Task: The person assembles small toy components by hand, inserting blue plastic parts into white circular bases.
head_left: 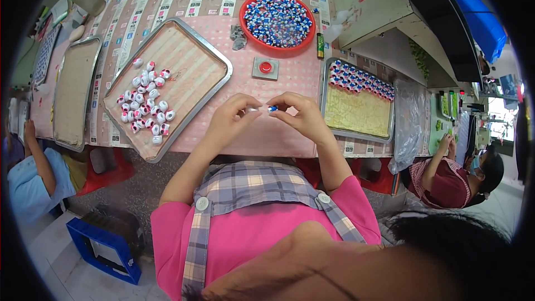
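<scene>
Over the pink tabletop, my left hand (235, 116) pinches a small white piece (252, 110) between thumb and fingers. Facing it, my right hand (301, 112) pinches a small blue-and-white piece (272, 109). The two pieces are a short gap apart. Left of my hands lies a metal-rimmed tray (192, 56) with several rounded white-and-pink pieces (146, 97) loose on it. To the right, a second tray (356, 112) holds rows of blue, white and red pieces (361, 81) along its far side. A red basin (243, 32) heaped with small blue-and-white pieces (278, 21) stands beyond my hands.
A red push button (265, 68) on a metal plate sits between my hands and the basin. A dark green tube (320, 45) stands beside the basin. Clear plastic sheeting (408, 125) hangs by the right tray. Co-workers sit at far left and right.
</scene>
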The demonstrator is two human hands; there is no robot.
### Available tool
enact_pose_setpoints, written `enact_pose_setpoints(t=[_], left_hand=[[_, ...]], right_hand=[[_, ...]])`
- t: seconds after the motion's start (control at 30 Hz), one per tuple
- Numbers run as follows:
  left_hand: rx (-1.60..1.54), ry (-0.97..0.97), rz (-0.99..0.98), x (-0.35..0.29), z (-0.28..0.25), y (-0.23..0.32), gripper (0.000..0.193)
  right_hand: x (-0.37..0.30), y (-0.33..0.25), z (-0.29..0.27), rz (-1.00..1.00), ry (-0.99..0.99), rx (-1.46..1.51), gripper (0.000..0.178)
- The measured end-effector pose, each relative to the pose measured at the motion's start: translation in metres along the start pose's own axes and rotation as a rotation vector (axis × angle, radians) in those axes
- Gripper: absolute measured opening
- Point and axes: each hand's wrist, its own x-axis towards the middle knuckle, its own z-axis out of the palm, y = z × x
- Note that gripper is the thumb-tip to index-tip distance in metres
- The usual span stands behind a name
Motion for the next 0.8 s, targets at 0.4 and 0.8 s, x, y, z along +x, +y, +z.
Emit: enact_pose_setpoints(t=[0.4, 0.8], left_hand=[[0.337, 0.025, 0.343, 0.003, 0.001, 0.000, 0.017], [-0.494, 0.137, -0.218, 0.001, 0.000, -0.027, 0.018]], right_hand=[[0.000, 0.015, 0.016, 0.279, -0.123, 0.795, 0.016], [0.063, 0.044, -0.008, 0.125, 0.221, -0.047, 0.016]])
